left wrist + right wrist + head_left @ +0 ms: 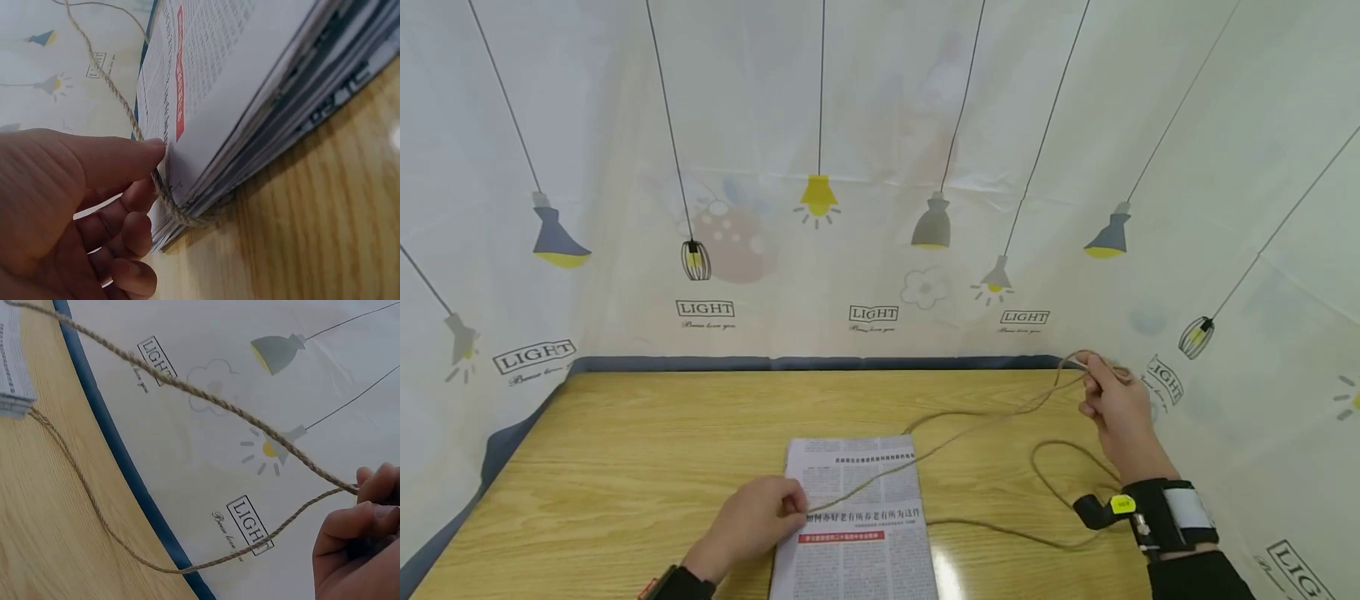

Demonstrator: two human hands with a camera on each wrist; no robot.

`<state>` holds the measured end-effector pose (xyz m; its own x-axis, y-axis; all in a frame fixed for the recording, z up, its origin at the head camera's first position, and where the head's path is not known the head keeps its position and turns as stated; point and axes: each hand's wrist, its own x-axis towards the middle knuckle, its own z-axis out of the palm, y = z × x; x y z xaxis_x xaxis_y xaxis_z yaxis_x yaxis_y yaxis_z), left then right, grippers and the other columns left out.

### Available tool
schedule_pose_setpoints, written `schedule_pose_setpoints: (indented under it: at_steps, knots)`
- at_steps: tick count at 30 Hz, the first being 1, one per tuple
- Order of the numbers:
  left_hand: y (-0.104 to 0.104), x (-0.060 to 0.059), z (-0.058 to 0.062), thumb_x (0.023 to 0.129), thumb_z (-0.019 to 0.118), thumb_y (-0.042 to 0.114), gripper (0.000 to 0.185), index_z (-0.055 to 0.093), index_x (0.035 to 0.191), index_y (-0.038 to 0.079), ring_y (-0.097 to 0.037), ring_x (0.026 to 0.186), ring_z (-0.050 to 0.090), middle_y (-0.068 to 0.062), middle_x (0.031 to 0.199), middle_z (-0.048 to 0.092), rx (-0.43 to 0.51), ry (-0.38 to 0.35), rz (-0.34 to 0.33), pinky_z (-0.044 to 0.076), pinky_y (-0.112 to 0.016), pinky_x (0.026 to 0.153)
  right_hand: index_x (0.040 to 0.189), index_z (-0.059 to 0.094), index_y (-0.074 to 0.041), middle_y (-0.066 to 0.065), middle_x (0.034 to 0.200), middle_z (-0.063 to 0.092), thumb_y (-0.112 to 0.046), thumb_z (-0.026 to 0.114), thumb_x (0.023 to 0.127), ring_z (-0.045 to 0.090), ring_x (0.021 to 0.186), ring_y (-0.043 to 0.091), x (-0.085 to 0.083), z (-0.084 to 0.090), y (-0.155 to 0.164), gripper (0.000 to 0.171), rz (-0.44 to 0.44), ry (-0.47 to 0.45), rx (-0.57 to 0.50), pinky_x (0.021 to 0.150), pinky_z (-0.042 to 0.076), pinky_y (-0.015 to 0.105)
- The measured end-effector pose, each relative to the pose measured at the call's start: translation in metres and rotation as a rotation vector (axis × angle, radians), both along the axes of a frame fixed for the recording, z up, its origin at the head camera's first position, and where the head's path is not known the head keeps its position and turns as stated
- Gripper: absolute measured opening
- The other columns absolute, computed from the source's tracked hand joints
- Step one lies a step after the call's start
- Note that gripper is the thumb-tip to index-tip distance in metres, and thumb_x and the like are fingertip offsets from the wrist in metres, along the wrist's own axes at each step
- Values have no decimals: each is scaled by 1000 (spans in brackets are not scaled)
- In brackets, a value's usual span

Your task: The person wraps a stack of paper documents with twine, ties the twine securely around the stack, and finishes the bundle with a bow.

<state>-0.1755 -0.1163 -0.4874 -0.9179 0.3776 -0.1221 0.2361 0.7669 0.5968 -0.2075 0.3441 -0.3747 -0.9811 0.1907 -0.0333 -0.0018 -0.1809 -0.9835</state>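
Note:
A stack of folded newspapers [865, 567] lies on the table with a red headline strip facing up. Brown twine [231, 409] runs across its top and bends round its left edge, as the left wrist view shows. At that edge my left hand [748, 521] pinches the twine between thumb and forefinger, the other fingers loosely curled. Off to the right, my right hand [1123, 412] is raised near the table's back edge and grips the twine, which stretches between both hands. Another strand sags from the stack's far end up to the right hand. The twine's part under the stack is hidden.
More twine lies in a loose loop on the wooden table [662, 467], right of the stack. A white cloth [760, 108] printed with lamps hangs behind and at both sides. A black wrist strap with a small camera [1097, 510] is on the right forearm.

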Motion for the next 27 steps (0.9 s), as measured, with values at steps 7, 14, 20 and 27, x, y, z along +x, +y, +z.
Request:
schedule_pose_setpoints:
  at_steps: [7,14,20,27]
  knots:
    - [3,5,3,84,75,22,13,64,77,25,-6,66,49,11,73,56,5,-3,-52,38,-24,60,103,65,-25,-9,60,43,-28,58,98,32,51,8,-5,1,21,10,-159,-77,97,50,34,24]
    - [4,9,0,83,75,22,14,63,76,26,-5,64,48,12,72,56,20,9,-54,37,-23,59,99,62,-24,-12,70,56,-28,43,103,36,50,6,-7,-26,34,20,-126,-335,124,54,41,25]
    - [5,11,-2,82,76,22,16,62,74,26,-4,65,46,13,71,54,8,53,-54,37,-23,60,145,38,-6,-15,85,59,-34,41,104,54,68,4,-8,-59,31,50,-55,-401,357,65,50,24]
    - [5,12,1,82,76,21,16,63,75,26,-5,66,47,12,72,54,7,41,-48,36,-24,60,147,28,4,-2,95,67,-27,39,103,62,73,10,-7,-84,20,55,-11,-369,573,65,52,28]
